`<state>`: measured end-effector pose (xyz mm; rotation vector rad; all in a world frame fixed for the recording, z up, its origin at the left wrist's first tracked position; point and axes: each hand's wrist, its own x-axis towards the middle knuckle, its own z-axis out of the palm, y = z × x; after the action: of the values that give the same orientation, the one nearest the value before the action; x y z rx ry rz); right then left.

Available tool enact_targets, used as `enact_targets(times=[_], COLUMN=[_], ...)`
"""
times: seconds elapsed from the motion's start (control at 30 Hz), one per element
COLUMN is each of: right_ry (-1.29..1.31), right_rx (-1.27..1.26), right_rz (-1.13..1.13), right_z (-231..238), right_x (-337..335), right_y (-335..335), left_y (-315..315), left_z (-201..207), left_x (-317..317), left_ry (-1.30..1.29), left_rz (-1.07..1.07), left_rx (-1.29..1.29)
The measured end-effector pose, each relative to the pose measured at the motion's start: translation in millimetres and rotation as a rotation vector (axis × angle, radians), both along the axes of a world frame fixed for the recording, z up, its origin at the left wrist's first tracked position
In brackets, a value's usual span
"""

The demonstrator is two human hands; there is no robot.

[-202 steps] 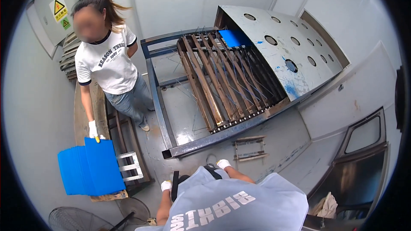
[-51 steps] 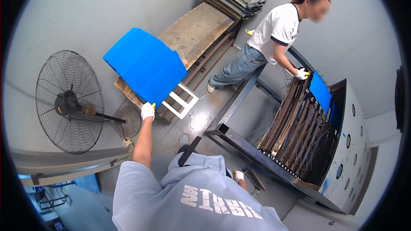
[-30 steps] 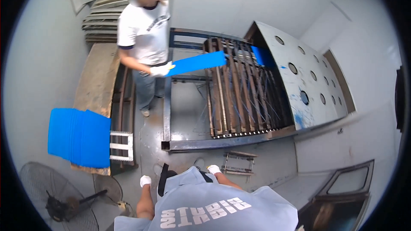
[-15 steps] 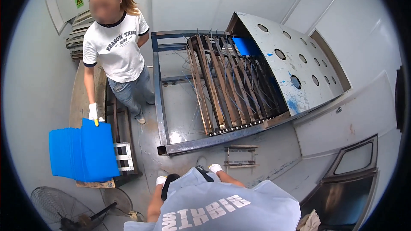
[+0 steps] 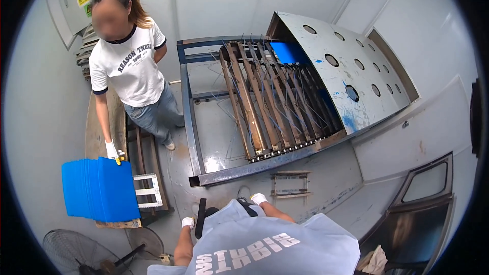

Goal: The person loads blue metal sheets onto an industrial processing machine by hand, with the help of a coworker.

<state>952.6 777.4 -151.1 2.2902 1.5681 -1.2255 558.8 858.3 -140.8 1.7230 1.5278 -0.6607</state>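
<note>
Both my hands wear white gloves and hang low beside my body. My left hand (image 5: 188, 222) is next to a dark upright strip at my waist. My right hand (image 5: 259, 198) is held out a little to the right, short of the near rail of a steel frame (image 5: 244, 172). Nothing shows in either hand, and the fingers are too small to read. Inside the frame stands a row of brown metal bars (image 5: 254, 107) with thin wires. A blue sheet (image 5: 288, 52) sits among the far bars, partly under a grey metal hood (image 5: 341, 66) with round holes.
At the left a person (image 5: 130, 66) in a white shirt rests a gloved hand (image 5: 114, 152) on a stack of blue sheets (image 5: 99, 188). The stack lies on a wooden bench (image 5: 104, 117). Fans (image 5: 76, 249) stand nearby. A small metal rack (image 5: 291, 183) lies on the floor.
The top blue sheet on the bench, raised at one edge before, now lies even with the stack under the co-worker's hand. The view has shifted slightly. My hands stay low.
</note>
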Motion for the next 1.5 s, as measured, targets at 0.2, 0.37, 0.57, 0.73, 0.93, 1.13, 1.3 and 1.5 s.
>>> enact_targets(times=[0.2,0.37,0.57,0.73,0.93,1.13,1.3,1.5], right_ry=[-0.002,-0.008,0.001,-0.006,0.002,0.009,-0.003,0.032], right_rx=[-0.029,0.006,0.013,0.0,-0.013,-0.068,-0.088,-0.097], right_rz=[0.025,0.123,0.017,0.045,0.021,0.061,0.079,-0.034], right_z=[-4.8,-10.2,-9.8,-17.9,-19.8,-20.8,-8.7,-4.0], right_x=[-1.6,-5.8,-18.0,-18.5,-20.3,-19.3,-20.9,-23.4], right_y=[-2.7,-3.9,-1.5,-4.4,-7.1,-3.6,-1.2,0.1], left_y=[-11.4,-16.2,-4.1,-0.5,-6.4,-8.0,-17.9,-7.3], left_z=[-26.2,-51.3,-60.5,-60.3,-49.5,-71.7,-56.9,-51.2], left_x=[2.1,4.8,-8.4,-14.0,-8.9,-14.5,-12.9,-11.2], left_ry=[-0.338,-0.247,-0.199,-0.166,-0.179,-0.235,-0.234,-0.172], left_rz=[0.438,0.553,0.142,-0.073,0.397,0.469,0.369,-0.057], left_rx=[-0.134,-0.081,-0.004,-0.039,-0.177,-0.161,-0.097,-0.002])
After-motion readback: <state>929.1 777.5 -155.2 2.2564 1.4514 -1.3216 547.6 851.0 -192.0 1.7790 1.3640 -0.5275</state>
